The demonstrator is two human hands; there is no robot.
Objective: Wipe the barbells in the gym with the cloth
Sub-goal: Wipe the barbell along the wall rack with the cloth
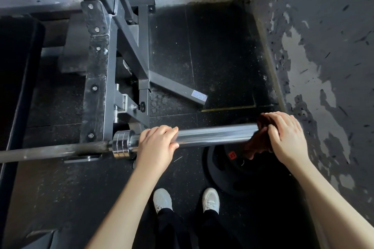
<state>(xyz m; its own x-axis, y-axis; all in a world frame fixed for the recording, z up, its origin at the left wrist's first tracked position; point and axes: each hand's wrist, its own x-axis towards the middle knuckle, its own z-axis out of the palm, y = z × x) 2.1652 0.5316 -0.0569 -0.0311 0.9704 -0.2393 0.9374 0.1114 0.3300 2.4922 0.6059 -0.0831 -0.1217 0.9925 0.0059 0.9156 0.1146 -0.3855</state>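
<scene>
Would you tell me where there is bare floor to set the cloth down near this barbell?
Bare floor lies between the rack's angled foot and the right wall, and left of the shoes. It is crowded beneath the cloth, where a weight plate lies.

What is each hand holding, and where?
Left hand grips the barbell sleeve near its collar; right hand holds the cloth over the sleeve's end.

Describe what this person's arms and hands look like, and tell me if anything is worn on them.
The left hand and right hand are bare: no gloves, rings, watch or wristbands show. Both forearms are uncovered down to the frame's lower edge, with no sleeve in view. No tape, markings or bandages can be seen.
</scene>
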